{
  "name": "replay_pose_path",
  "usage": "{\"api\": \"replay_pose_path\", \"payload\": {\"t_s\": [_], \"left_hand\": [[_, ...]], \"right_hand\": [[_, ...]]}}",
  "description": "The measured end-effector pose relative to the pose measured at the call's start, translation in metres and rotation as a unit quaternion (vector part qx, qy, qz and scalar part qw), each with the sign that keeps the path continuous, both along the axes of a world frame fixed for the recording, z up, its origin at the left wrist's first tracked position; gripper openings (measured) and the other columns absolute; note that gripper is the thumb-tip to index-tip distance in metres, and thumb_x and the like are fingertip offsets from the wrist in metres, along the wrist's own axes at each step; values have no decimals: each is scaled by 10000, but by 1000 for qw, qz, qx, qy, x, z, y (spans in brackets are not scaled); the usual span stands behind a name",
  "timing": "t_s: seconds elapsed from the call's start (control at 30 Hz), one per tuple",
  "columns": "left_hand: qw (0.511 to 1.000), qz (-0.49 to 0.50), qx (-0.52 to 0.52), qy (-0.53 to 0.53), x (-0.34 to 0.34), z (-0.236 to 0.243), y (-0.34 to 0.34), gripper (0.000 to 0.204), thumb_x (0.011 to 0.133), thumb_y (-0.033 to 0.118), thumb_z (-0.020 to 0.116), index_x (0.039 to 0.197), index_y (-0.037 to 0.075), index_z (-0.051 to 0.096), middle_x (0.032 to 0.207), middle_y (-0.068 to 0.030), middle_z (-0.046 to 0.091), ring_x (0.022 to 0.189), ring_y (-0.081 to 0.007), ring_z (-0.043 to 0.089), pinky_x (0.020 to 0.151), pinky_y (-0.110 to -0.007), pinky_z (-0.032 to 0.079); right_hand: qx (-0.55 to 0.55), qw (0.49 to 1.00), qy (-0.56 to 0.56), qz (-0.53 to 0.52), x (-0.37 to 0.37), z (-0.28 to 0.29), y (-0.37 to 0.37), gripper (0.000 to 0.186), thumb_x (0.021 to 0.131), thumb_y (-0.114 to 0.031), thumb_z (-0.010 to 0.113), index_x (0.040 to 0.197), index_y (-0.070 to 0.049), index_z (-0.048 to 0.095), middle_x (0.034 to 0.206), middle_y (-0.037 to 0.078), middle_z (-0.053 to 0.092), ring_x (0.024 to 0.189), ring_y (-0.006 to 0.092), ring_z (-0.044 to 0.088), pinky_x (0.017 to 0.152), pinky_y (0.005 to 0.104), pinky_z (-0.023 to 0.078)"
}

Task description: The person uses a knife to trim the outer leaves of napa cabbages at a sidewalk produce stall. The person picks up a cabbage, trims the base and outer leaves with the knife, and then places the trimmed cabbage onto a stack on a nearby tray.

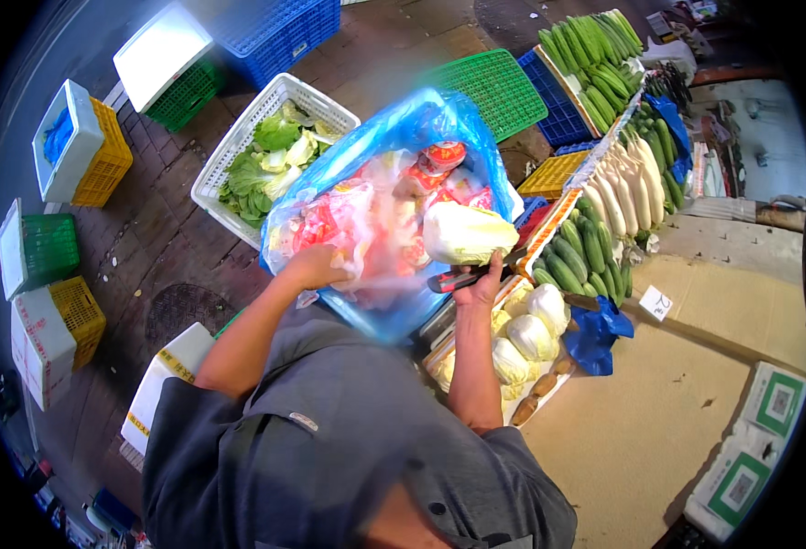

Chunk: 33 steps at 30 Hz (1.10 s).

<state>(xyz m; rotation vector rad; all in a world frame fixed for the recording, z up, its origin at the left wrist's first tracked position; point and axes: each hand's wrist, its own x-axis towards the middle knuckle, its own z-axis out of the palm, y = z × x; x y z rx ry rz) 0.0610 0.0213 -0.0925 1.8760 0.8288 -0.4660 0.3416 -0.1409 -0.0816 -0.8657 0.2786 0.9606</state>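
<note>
My right hand [481,285] holds a pale napa cabbage [470,234] up over the right side of a large blue plastic bag [366,145]. The same hand also grips a tool with a black and red handle [453,280], which looks like a knife; its far end is partly hidden by the hand and cabbage. Red-and-white crumpled plastic wrapping [334,215] fills the bag. My left hand [316,268] is closed on a translucent whitish piece of this plastic at the bag's near left side.
Behind the bag stands a white crate [209,176] of leafy trimmings. More napa cabbages [533,337] lie right of my right forearm. Cucumbers [563,261], white radishes [639,178] and green gourds [595,46] line the right side. Crates and foam boxes [41,343] stand left.
</note>
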Motion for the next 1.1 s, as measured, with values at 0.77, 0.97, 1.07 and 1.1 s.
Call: {"api": "replay_pose_path", "payload": {"t_s": [0.77,0.97,1.07,1.1], "left_hand": [[755,354,-94,-544,67,64,-13,1237,510,271,917,1457,35,158,1390,-174,371,1262,-284,426,1076,-391,332],[663,439,-203,-572,81,40,14,938,677,317,823,1401,25,303,1332,-132,438,1188,-229,483,998,-349,421],[576,466,-412,-530,72,41,31,768,685,361,795,1306,46,471,1217,-81,579,1150,-237,539,1021,-374,412],[575,467,-412,-530,66,35,33,768,685,361,795,1306,46,471,1217,-81,579,1150,-237,539,1021,-374,412]], "right_hand": [[22,967,191,165,-105,61,57,565,834,-494,612,1204,-68,575,1083,96,652,639,140,611,581,285,545],[-114,972,133,159,-133,79,53,585,833,-560,602,1126,-53,593,955,59,641,481,91,439,481,254,426],[-64,959,157,225,-119,65,2,506,865,-484,596,1122,-48,597,936,66,629,538,114,466,620,326,467],[-77,954,163,238,-116,64,-13,475,875,-455,592,1122,-48,598,929,69,626,569,124,483,679,353,475]]}}
